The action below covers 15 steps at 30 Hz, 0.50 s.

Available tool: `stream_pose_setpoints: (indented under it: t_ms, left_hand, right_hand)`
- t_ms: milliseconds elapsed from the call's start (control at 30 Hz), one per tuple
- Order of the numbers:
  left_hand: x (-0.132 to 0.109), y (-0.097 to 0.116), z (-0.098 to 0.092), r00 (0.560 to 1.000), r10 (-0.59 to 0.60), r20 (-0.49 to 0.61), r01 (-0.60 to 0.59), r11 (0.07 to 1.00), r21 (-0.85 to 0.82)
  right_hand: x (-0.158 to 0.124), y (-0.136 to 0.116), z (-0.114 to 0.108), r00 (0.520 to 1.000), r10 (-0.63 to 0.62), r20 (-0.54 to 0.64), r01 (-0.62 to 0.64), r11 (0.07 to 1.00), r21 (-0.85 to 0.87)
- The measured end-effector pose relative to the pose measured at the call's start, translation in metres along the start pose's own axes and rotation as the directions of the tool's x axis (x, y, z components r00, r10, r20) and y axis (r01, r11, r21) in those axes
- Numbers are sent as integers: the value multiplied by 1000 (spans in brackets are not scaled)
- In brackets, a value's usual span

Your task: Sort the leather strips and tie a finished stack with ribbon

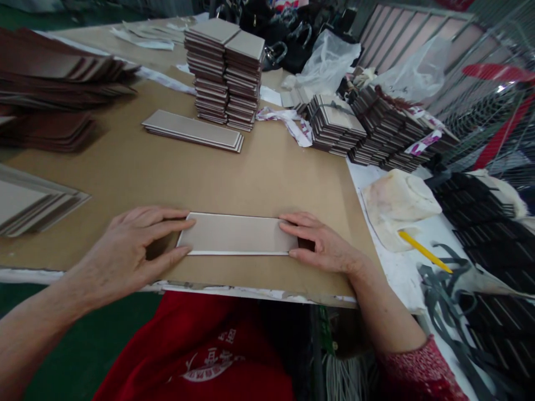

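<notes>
A long, narrow, light grey-beige panel [238, 235] with pale edges lies flat on the brown table top [267, 181] close to its front edge. At the panel's left end, the thumb and fingers of my left hand [137, 245] grip its corners. My right hand [320, 242] grips the opposite end in the same way, thumb at the near edge and fingers at the far one. Beyond the panel, a small pile of similar strips [192, 131] lies on the table. Whether the panel is one piece or several layers I cannot tell.
A tall double stack of panels [225, 69] stands at the back. Brown sheets [54, 78] and beige sheets [33, 200] lie at left. Tied bundles [336, 122], a yellow-handled tool [424, 250] and grey straps [443, 312] are at right. A wire rack [493, 111] rises behind.
</notes>
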State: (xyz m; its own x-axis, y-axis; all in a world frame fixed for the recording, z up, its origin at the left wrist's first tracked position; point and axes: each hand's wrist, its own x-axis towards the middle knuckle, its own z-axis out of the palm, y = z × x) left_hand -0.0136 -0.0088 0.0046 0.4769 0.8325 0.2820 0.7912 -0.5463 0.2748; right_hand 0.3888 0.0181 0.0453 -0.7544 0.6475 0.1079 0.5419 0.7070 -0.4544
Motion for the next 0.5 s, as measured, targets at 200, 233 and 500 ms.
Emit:
stream_pose_setpoints:
  t_ms: [200,233,500]
  left_hand:
    - [0,-2,2,1000,15,-4,-15,1000,-1]
    - [0,-2,2,1000,17,-7,-17,1000,-2]
    - [1,-2,4,1000,14,-25,-14,1000,-16]
  right_hand:
    - [-1,-4,-1,1000,-18,21,19,998,-64]
    - [-1,-4,-1,1000,-18,25,20,997,-78]
    - [-2,-6,0,998,-21,65,32,985,-170]
